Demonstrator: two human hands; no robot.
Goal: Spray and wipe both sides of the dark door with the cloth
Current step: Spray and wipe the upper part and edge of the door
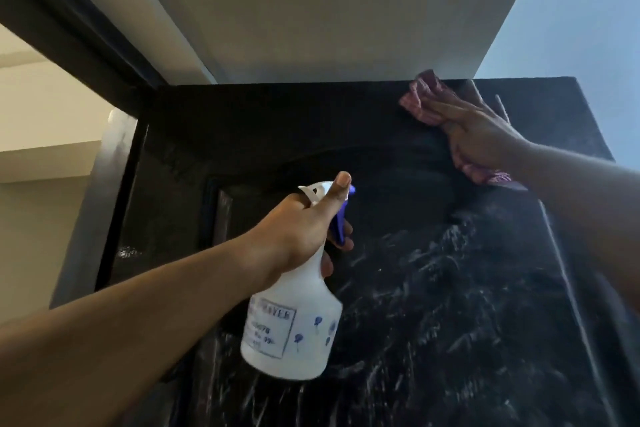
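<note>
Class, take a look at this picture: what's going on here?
A person is cleaning a dark door. The right hand presses a pink checked cloth against the door near its top edge. The left hand grips a white spray bottle, nozzle towards the door. Whitish streaks cover the panel lower down.

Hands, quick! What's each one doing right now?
Left hand: closed around the bottle.
Right hand: open, fingers flat, pressing the cloth on the door.
</note>
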